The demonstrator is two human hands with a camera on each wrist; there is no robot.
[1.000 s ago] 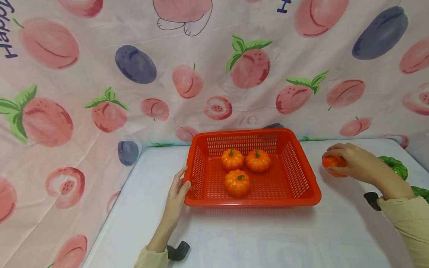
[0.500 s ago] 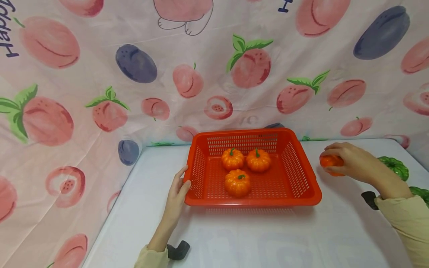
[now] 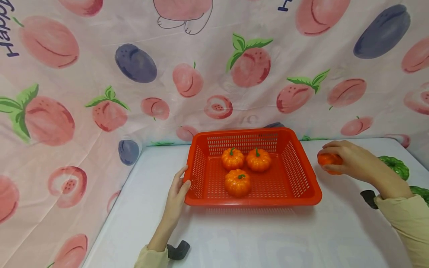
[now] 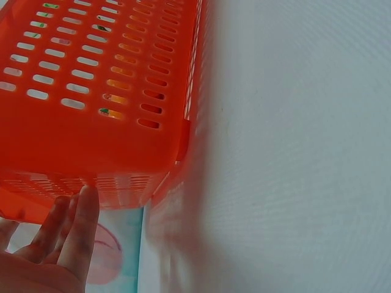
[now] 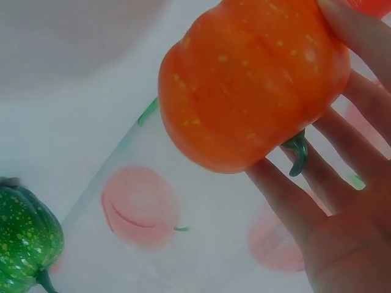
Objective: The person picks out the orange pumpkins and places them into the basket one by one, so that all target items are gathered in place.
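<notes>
My right hand (image 3: 355,160) holds a small orange pumpkin (image 3: 330,163) to the right of the red plastic basket (image 3: 251,202). In the right wrist view the fingers and thumb spread around that pumpkin (image 5: 250,85), its green stem pointing toward the palm. At the basket's left end is my left hand (image 3: 177,190), thumb at the rim and fingers straight against the outer side. The left wrist view has those fingers (image 4: 82,229) reaching to the basket wall (image 4: 91,146). Inside the basket sit three orange pumpkins, one of them (image 3: 237,183) nearer the front.
Two green pumpkins lie on the white table at the right, one farther back (image 3: 395,167) and one (image 3: 420,193) partly hidden by the right sleeve (image 3: 407,219). A fruit-print cloth (image 3: 248,108) hangs behind the table and along its left side.
My right hand has moved slightly left toward the basket with the orange pumpkin in its grip. The left hand, the basket and the three pumpkins in it have stayed put.
</notes>
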